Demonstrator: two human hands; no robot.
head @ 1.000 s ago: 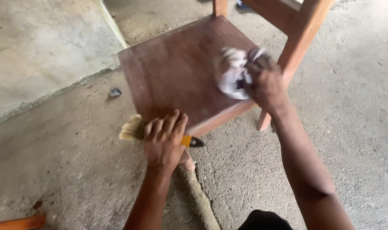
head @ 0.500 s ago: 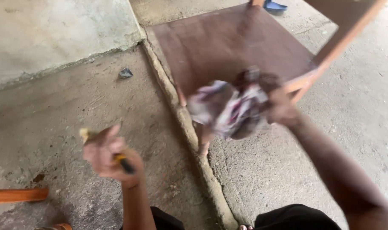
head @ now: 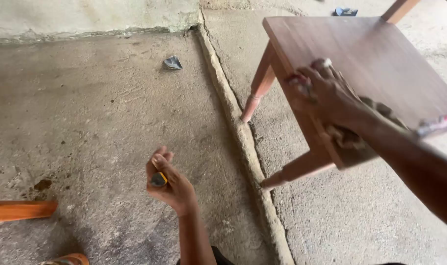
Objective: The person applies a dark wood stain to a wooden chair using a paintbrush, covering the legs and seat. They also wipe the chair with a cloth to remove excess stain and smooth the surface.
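Compared with a second ago, my left hand (head: 170,184) has come away from the edge of the brown wooden chair seat (head: 375,59) and now hangs over the rough grey concrete floor (head: 86,122), well apart from the chair. It is closed around the yellow and black handle of a small brush (head: 158,179); only the end of the handle shows between the fingers, and the bristles are hidden. My right hand (head: 326,95) has moved from the far side of the seat to its near front edge, where the fingers are spread and press a crumpled, patterned cloth (head: 361,127) against the wood. I judge that brushing has stopped and that wiping the seat with the cloth is now the work. The chair stands tilted in the view, its turned legs (head: 255,93) on the floor just beside the raised concrete ridge (head: 233,118).
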